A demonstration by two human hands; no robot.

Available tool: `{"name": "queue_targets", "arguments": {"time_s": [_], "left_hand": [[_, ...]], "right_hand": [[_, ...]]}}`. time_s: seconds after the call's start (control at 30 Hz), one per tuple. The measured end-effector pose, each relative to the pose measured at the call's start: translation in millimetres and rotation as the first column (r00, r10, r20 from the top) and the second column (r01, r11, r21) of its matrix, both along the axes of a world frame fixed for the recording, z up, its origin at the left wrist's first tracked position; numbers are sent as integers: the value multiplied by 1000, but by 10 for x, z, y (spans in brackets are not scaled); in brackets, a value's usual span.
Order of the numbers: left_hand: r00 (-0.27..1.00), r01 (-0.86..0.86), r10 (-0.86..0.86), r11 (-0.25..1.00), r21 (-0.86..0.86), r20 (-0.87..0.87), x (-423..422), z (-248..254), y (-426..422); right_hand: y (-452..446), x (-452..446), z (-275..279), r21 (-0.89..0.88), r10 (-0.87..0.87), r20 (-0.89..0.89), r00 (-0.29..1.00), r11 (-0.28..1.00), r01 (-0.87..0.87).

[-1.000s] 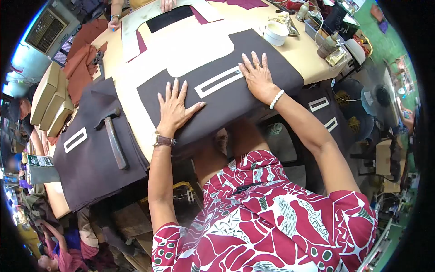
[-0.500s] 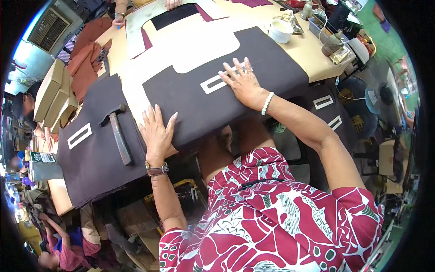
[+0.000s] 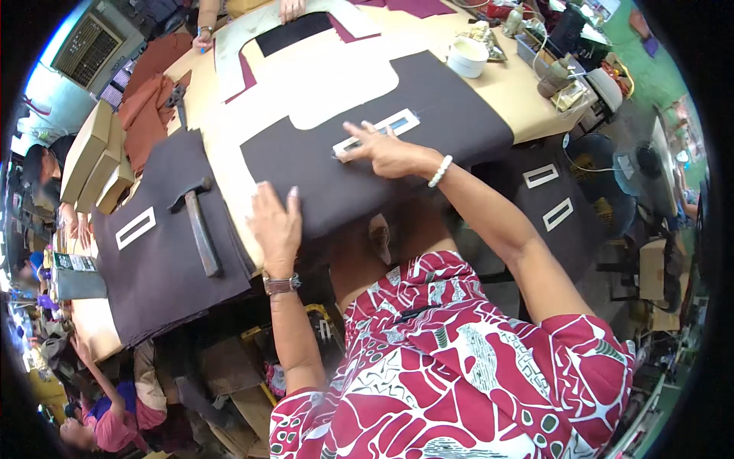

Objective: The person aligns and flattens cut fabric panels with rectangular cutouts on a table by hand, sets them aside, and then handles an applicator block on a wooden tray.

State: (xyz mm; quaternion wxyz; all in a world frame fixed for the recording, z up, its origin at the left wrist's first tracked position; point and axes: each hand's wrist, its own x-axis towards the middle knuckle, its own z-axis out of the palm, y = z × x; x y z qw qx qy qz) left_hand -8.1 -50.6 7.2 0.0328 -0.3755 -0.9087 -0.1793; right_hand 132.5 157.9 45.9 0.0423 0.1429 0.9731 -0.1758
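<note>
Fingers of the right hand (image 3: 394,157) are parted and slightly bent, palm down, lying across the left part of a slim white rectangular frame (image 3: 414,121) with a slot along its middle. No closed grip is seen; whether the thumb bears on the frame's left end cannot be told.

Risk, as judged: the frame could skew if those fingertips drag sideways. The material beneath could crease or creep if the two hands bear on it unevenly.

The left hand (image 3: 277,233), somewhat blurred, lies with fingers extended and close together, thumb set apart, at the left edge of a dark grey-brown fabric panel (image 3: 455,115) with a notched far side. It holds nothing visible; its pressure cannot be judged. The frame sits aslant on this panel, which is spread on a pale-topped worktable (image 3: 527,107).

Farther left, a hammer with a worn metal-grey handle (image 3: 201,233) rests on a stack of similar dark sheets (image 3: 180,164), beside a second white slotted frame (image 3: 121,241). A knock there could unsettle the stack. Beyond the panel's far right stands a round white tub (image 3: 466,57). A co-worker's hand (image 3: 292,9) is at the table's far side.
</note>
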Motion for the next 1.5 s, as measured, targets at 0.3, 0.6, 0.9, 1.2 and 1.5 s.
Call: {"name": "queue_targets", "arguments": {"time_s": [0.3, 0.6, 0.9, 1.2, 1.5], "left_hand": [[947, -176, 60, 918, 354, 315, -177, 75, 233], [731, -147, -469, 601, 786, 495, -208, 1101, 191], [500, 111, -534, 821, 561, 682, 716, 631, 507], [-310, 780, -482, 363, 509, 819, 2748, -388, 1131], [-211, 732, -729, 323, 599, 651, 3460, -653, 712]], "right_hand": [[1453, 788, -222, 181, -799, -277, 533, 501, 846], [1691, 898, 56, -567, -787, -417, 454, 616, 547], [1130, 3466, -399, -820, -956, -277, 101, 290, 494], [-480, 7005, -822, -327, -964, -60, -261, -228, 917], [401, 6964, -330, 89, -979, -145, -141, -155, 984]]}}
